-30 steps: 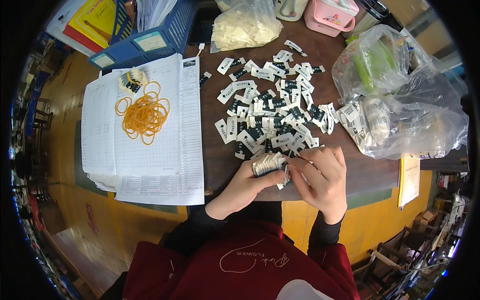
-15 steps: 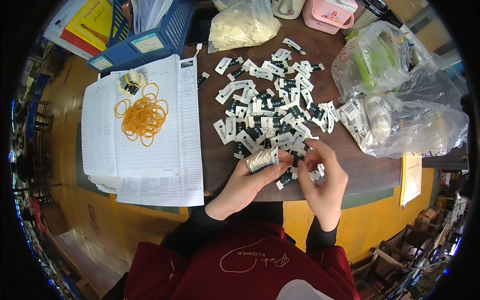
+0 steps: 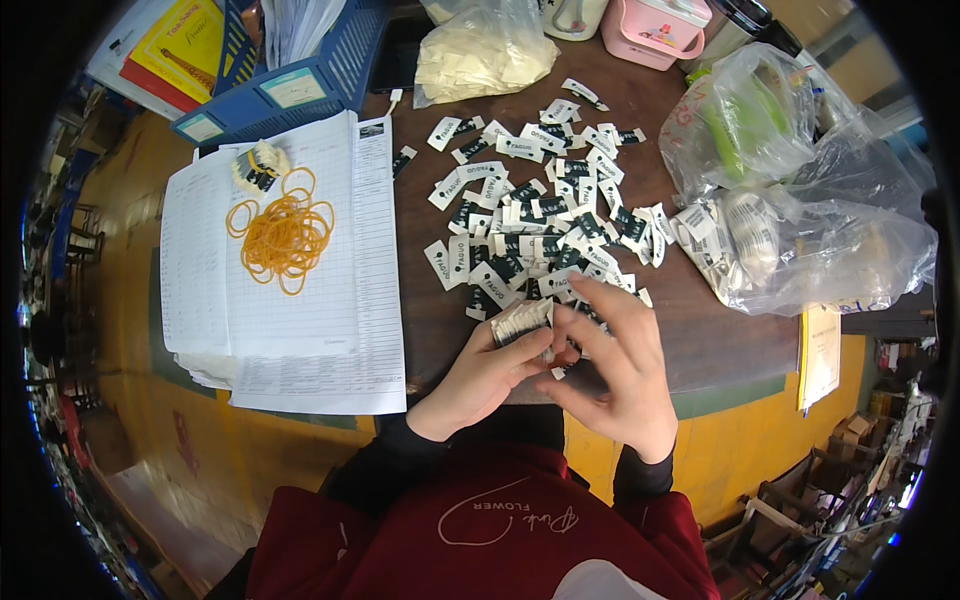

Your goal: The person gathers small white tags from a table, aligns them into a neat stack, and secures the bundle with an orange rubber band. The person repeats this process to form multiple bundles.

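The left hand point(image 3: 480, 375) is closed around one small stack of white tags point(image 3: 522, 321), fingers curled under it and thumb on top, at the near edge of the brown table point(image 3: 700, 330). The right hand point(image 3: 615, 375) meets it from the other side, fingertips pinched narrowly at the end of the stack; whether they hold a loose tag cannot be told. Just beyond the hands lies one spread heap of black-and-white tags point(image 3: 540, 215), too many and too overlapped to count. To the left sits one pile of printed sheets point(image 3: 300, 330), with one tangle of yellow rubber bands point(image 3: 285, 237) on it and one banded bundle of tags point(image 3: 258, 166) just beside the bands. To the right are two clear plastic bags: one with green contents point(image 3: 750, 115), and a larger one point(image 3: 810, 245) holding more tags. At the far edge stand one blue basket point(image 3: 300, 80), one bag of pale scraps point(image 3: 480, 55) and one pink box point(image 3: 655, 25).
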Demonstrator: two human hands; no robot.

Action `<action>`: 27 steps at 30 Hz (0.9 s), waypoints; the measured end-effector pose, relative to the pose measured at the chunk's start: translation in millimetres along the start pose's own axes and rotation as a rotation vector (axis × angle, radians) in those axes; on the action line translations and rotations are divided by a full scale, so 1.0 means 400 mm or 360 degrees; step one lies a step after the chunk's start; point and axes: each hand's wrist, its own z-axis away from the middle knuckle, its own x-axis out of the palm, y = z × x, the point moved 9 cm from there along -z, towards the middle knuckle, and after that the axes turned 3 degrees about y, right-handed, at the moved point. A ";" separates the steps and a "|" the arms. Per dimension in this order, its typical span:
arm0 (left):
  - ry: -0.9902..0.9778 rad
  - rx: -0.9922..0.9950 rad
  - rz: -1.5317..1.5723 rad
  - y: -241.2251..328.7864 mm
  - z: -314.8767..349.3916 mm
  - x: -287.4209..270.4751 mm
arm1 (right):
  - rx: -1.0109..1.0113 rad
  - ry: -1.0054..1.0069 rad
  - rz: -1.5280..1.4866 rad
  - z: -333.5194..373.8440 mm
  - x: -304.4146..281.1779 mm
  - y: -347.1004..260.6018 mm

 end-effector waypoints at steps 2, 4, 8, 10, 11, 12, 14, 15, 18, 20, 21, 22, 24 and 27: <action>0.0008 -0.0109 0.0016 -0.011 0.004 -0.006 | -0.0112 -0.0105 -0.0013 -0.002 0.022 -0.006; -0.0042 -0.0126 -0.0005 -0.008 0.006 -0.002 | -0.0125 -0.0135 -0.0039 -0.004 0.044 -0.002; 0.0028 -0.0201 0.0064 -0.013 0.007 -0.005 | -0.0045 -0.0162 -0.0157 0.002 0.068 0.010; 0.0069 -0.0185 0.0098 -0.010 0.010 -0.005 | -0.0019 -0.0197 -0.0167 0.012 0.063 0.020; 0.0015 -0.0119 0.0113 0.000 0.011 0.005 | 0.0087 -0.0051 -0.0193 0.017 0.031 0.041; 0.0007 -0.0170 0.0103 -0.004 0.006 0.004 | 0.0233 0.0039 -0.0180 0.030 0.002 0.067; -0.0168 -0.0131 0.0106 0.008 0.000 0.024 | 0.0584 0.0355 -0.0066 0.065 -0.069 0.138; -0.0162 -0.0144 0.0111 0.005 -0.002 0.022 | 0.0787 0.0585 0.0038 0.091 -0.105 0.179; -0.0128 -0.0140 0.0075 0.001 -0.004 0.016 | 0.1031 0.0702 0.0433 0.141 -0.145 0.234; -0.0133 -0.0130 0.0058 0.000 -0.005 0.016 | 0.0956 0.0511 0.0498 0.138 -0.119 0.245; -0.0131 -0.0132 0.0067 -0.001 -0.005 0.016 | 0.0908 0.0430 0.0526 0.134 -0.106 0.246; -0.0121 -0.0129 0.0071 -0.001 -0.006 0.015 | 0.0973 0.0425 0.0421 0.139 -0.100 0.258; -0.0096 -0.0117 0.0076 0.000 -0.005 0.012 | 0.1093 0.0523 0.0214 0.146 -0.103 0.274; -0.0086 -0.0090 0.0058 0.002 -0.006 0.013 | 0.0906 0.0792 0.0208 0.121 -0.137 0.239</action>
